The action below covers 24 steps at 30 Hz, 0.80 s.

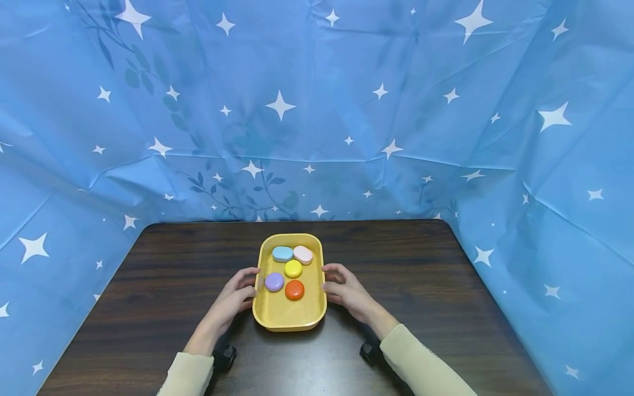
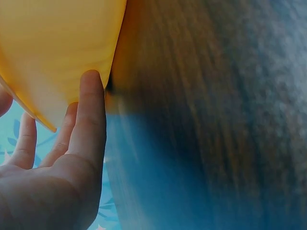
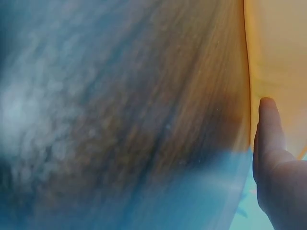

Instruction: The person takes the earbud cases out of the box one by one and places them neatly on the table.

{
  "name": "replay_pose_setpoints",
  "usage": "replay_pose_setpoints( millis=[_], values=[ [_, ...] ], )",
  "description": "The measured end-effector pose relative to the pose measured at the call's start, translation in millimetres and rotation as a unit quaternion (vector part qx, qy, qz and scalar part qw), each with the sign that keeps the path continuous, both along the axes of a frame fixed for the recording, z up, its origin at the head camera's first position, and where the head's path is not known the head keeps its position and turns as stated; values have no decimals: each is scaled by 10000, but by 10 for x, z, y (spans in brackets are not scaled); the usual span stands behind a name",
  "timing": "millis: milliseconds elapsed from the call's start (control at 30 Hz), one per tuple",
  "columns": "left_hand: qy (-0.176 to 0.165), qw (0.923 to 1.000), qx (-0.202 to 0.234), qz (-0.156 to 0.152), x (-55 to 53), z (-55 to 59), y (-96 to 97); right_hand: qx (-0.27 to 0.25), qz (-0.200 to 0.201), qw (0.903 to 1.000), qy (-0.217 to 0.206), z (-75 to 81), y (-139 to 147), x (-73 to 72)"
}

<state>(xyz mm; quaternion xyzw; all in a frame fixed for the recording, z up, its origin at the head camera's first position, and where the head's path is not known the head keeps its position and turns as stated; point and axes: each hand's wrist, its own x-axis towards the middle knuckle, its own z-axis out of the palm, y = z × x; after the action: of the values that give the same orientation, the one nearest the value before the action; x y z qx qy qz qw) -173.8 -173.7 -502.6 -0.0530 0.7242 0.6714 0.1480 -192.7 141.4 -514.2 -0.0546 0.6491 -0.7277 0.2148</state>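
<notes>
A yellow rectangular tray (image 1: 277,315) with rounded corners is on the dark table between my two hands. Inside lie several smooth pieces: a blue oval one (image 1: 283,254), a pink oval one (image 1: 303,254), a yellow round one (image 1: 293,269), a purple round one (image 1: 274,282) and an orange-red round one (image 1: 294,290). My left hand (image 1: 231,297) touches the tray's left side, and the left wrist view shows its fingers (image 2: 88,110) lying nearly straight against the outer wall. On the opposite side, my right hand (image 1: 350,292) has its fingertips at the wall, one finger (image 3: 268,120) extended upward along it.
The dark wood-grain table (image 1: 421,275) extends to both sides of the tray. Behind it and at its sides hangs a blue cloth (image 1: 317,126) with white stars. Black wrist devices (image 1: 225,357) sit under both forearms.
</notes>
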Motion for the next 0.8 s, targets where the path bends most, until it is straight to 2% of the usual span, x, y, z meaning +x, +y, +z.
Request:
replay_pose_setpoints(
  millis=[800],
  values=[
    [33,10000,87,-37,31,-10,-100,-52,-26,9999,-83,-3,-117,10]
  ],
)
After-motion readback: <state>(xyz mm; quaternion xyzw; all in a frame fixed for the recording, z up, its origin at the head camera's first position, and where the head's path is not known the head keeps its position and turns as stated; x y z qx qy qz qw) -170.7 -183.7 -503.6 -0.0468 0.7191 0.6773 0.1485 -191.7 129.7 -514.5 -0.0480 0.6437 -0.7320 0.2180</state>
